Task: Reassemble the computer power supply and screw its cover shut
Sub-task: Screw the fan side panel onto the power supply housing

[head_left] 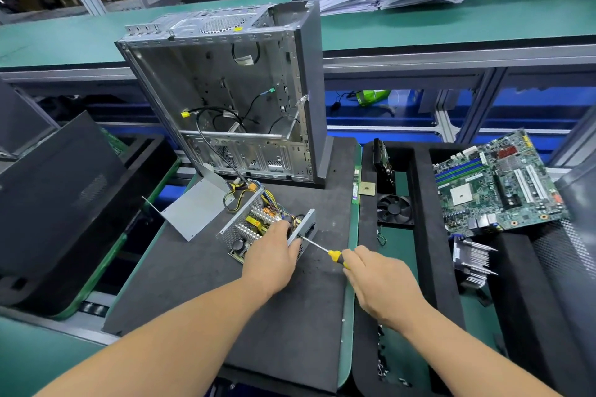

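Power supply (258,229) lies open just before the computer case (225,100), cover (193,209) detached beside it. Left hand (271,255) grips its rigid frame; right hand (377,280) pinches the screwdriver (319,248). Exposed board looks fragile: hold by metal walls.

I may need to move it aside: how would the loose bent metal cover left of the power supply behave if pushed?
The cover looks like thin folded sheet metal, so probably light and stiff. With one flap standing upright, it may tip rather than slide, and the dark mat looks grippy enough to drag on it.
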